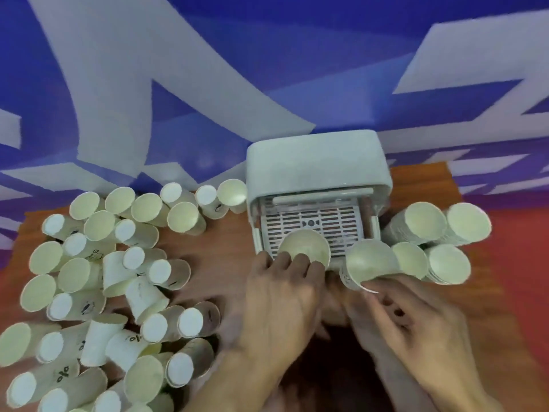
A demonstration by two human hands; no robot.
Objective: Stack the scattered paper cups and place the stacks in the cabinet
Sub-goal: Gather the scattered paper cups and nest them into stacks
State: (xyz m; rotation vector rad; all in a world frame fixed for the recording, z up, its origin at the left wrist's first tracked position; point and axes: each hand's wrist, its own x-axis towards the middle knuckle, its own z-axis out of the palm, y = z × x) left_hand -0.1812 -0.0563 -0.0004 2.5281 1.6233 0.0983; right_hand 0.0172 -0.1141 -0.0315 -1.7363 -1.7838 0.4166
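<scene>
A small white cabinet [316, 162] stands on the wooden table, its front open over a slotted tray [315, 224]. My left hand [282, 295] grips an upright cup stack [306, 248] at the tray's front edge. Just right of it, my right hand [407, 316] holds a second cup stack [368, 266] by its rim and side. Scattered paper cups [142, 298] cover the table's left half, some upright, some upside down, some on their sides.
Several tall cup stacks [427, 224] stand right of the cabinet, close to my right hand. A blue and white wall [267, 69] rises directly behind the table. Bare wooden tabletop [219, 263] lies between the loose cups and the cabinet.
</scene>
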